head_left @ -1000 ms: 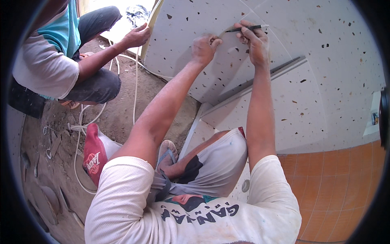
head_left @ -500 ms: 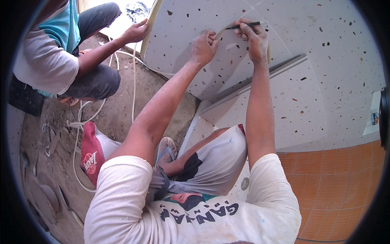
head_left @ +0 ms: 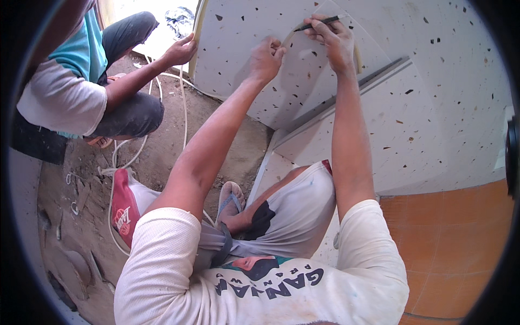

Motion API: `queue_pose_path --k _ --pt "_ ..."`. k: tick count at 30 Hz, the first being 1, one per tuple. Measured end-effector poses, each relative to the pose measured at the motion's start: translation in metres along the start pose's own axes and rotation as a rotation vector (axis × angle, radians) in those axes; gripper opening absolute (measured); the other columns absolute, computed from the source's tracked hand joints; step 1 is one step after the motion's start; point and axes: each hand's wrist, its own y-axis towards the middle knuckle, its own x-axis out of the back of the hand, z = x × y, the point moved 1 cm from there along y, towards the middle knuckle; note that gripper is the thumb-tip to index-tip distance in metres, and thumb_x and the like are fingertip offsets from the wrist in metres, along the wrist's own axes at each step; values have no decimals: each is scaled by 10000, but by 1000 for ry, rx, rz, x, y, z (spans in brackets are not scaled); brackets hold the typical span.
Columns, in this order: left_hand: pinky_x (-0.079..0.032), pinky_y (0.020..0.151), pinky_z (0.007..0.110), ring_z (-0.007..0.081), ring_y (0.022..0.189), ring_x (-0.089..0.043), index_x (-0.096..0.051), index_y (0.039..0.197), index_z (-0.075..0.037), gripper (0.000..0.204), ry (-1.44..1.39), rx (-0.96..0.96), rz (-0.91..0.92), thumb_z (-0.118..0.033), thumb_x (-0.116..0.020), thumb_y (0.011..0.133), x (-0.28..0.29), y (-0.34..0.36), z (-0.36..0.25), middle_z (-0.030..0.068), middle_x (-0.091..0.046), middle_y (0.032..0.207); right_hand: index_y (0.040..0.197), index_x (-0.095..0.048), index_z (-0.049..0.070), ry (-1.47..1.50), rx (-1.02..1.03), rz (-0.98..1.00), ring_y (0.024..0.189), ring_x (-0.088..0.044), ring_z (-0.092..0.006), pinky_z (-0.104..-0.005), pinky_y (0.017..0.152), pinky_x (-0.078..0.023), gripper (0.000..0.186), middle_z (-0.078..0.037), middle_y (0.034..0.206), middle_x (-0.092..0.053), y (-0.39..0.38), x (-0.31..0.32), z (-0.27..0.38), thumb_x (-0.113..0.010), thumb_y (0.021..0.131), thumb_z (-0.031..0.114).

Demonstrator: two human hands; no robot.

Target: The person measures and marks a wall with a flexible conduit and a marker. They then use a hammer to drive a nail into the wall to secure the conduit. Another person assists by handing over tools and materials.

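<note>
My left hand (head_left: 267,57) is closed on a thin, bent, pale strip (head_left: 287,39) lying against the speckled white panel (head_left: 403,38). Just right of it, my right hand (head_left: 333,44) grips a black pen (head_left: 329,20), its point at the top of the curved strip. Part of the strip also shows beside my right wrist. A lower speckled slab with a straight edge (head_left: 401,124) lies beneath my right forearm.
A co-worker (head_left: 70,92) squats at upper left, one hand at the panel's left edge. Pale cables (head_left: 185,116) cross the dirt floor (head_left: 211,124). Several tools (head_left: 95,265) lie at lower left. Orange tiles (head_left: 444,238) are at lower right, my sandalled foot (head_left: 230,203) below my hands.
The view has shifted slightly, with the panel and both my hands higher in the picture. The pen stays at the curved strip. The co-worker's hand has barely moved.
</note>
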Motion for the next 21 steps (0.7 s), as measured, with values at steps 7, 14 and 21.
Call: queue_pose_path --k 7,14,21 --pt "-516 744 313 166 807 -641 -587 1018 5 311 36 19 85 -73 -732 754 1 -9 20 105 -650 870 1128 -619 -67 20 1 2 847 -681 -185 -293 792 -548 291 -147 1026 -694 1 -2 -5 -638 914 128" --pt "-521 711 280 150 742 -642 -596 982 13 268 20 66 61 -65 -740 770 -1 -16 36 89 -663 815 1058 -661 -12 24 -52 -18 858 -648 -154 -290 799 -524 207 -83 981 -692 4 -5 -8 -651 886 104" --pt "-528 708 278 131 727 -645 -627 988 16 245 66 28 47 -80 -736 791 0 -22 28 89 -686 818 1048 -664 -10 -28 -86 -50 841 -645 -147 -286 781 -522 201 -70 947 -693 1 -6 -7 -641 889 109"
